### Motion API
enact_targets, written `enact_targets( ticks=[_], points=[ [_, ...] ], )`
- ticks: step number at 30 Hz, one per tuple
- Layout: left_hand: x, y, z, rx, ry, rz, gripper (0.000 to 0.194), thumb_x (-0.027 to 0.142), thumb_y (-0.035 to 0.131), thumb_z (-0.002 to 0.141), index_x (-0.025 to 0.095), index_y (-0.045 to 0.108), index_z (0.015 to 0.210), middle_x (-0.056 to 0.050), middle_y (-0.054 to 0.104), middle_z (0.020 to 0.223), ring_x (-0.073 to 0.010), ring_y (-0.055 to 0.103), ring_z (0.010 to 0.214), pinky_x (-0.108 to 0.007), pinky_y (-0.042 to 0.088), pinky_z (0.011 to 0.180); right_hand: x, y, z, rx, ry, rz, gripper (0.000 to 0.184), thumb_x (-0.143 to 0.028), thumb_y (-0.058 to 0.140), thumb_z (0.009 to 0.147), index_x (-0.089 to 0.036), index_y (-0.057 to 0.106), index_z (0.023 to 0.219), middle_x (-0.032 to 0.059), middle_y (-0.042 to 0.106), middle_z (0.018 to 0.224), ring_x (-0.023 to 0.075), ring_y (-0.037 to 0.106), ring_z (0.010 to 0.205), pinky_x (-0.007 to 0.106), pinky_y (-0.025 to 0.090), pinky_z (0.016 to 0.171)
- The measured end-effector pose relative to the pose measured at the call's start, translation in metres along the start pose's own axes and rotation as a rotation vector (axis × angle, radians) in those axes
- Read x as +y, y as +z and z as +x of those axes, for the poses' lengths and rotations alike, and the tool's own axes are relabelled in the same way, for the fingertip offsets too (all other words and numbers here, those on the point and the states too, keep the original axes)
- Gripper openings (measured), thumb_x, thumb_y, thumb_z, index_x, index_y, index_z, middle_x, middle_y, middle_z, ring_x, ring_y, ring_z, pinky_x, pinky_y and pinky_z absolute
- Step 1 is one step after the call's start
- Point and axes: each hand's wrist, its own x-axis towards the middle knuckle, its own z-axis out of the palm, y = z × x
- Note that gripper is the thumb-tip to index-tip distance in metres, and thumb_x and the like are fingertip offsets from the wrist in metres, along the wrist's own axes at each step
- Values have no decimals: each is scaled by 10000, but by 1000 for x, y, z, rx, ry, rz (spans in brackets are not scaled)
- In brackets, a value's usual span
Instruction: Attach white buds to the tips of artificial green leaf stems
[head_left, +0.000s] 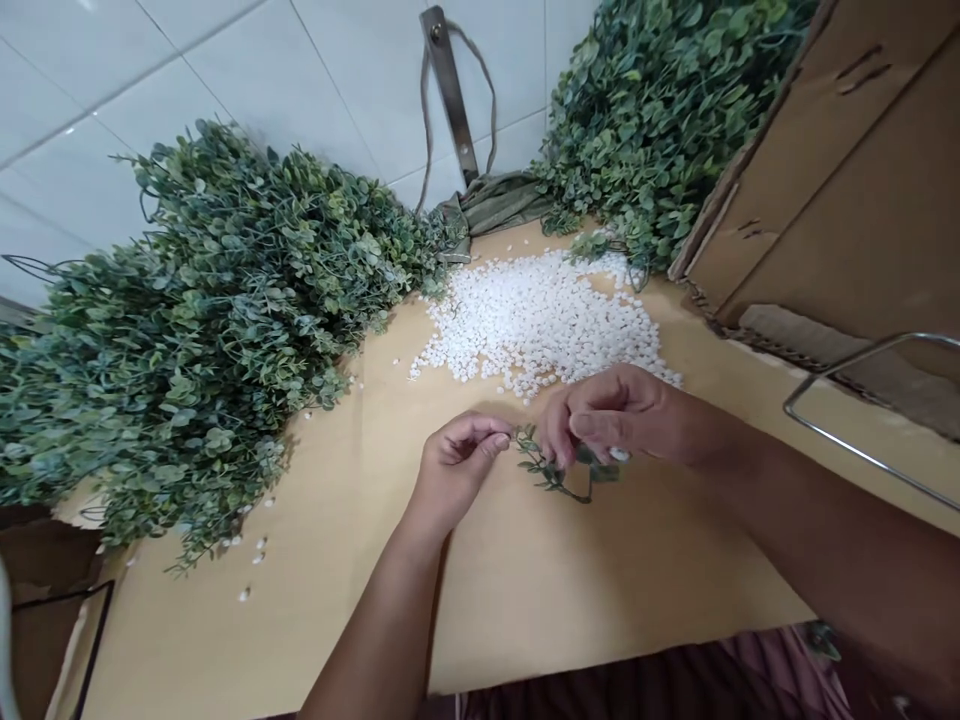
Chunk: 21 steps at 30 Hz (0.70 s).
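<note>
Both hands meet over the middle of a tan cardboard-covered table (pixel 525 590). My left hand (pixel 459 462) is closed in a pinch at the tip of a small green artificial leaf sprig (pixel 551 470). My right hand (pixel 626 415) is curled shut over the sprig's other end, with a small white bead (pixel 619 454) showing under its fingers. Just beyond the hands lies a wide heap of small white beads (pixel 544 315).
A large pile of green artificial foliage (pixel 195 320) covers the left side of the table, another pile (pixel 660 110) stands at the back right. A cardboard box (pixel 847 170) and a metal wire frame (pixel 862 400) are on the right. A grey tiled wall is behind.
</note>
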Motion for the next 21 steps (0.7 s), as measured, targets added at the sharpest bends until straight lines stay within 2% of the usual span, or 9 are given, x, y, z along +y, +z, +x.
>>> enact_targets(
  ticks=[3, 6, 8, 11, 15, 21],
  points=[
    [5, 3, -4, -13, 38, -10, 96, 264, 697, 674, 173, 669, 664, -16, 617, 664, -115, 546, 635, -237, 447, 643, 2, 2, 2, 32, 78, -47, 322, -430, 610, 760, -162, 523, 605, 7, 556, 615, 122, 536, 566, 263, 443, 542],
    [7, 6, -7, -7, 126, 20, 54, 227, 680, 695, 180, 668, 672, -23, 618, 686, -119, 550, 657, -239, 447, 652, 6, 6, 4, 141, 33, -336, 194, -311, 643, 726, -154, 531, 709, -9, 514, 657, 94, 458, 547, 228, 388, 503],
    [5, 8, -8, 10, 167, 30, 33, 211, 681, 693, 180, 671, 686, -26, 622, 697, -120, 552, 659, -239, 447, 645, 8, 11, 3, 178, -63, -585, 173, -238, 663, 688, -147, 545, 775, 12, 521, 742, 106, 456, 607, 239, 390, 549],
    [1, 9, -9, 24, 206, 38, 29, 198, 686, 685, 176, 673, 698, -29, 628, 709, -117, 556, 657, -238, 450, 639, 13, 18, 2, 143, -159, -816, 228, -216, 666, 683, -138, 549, 862, 59, 546, 850, 164, 510, 741, 296, 420, 674],
    [-4, 12, -10, 63, 296, 50, 26, 166, 675, 686, 165, 672, 712, -29, 633, 709, -108, 559, 640, -229, 461, 620, 24, 26, 2, 195, -193, -939, 183, -166, 593, 738, -140, 530, 908, 90, 574, 878, 216, 542, 835, 343, 438, 738],
    [-2, 15, -13, 144, 358, 58, 18, 142, 667, 688, 155, 657, 695, -28, 627, 689, -105, 558, 627, -223, 467, 597, 23, 34, -8, 446, -332, -1073, 196, -118, 516, 769, -140, 497, 963, 124, 551, 924, 226, 536, 874, 353, 459, 754]
  ],
)
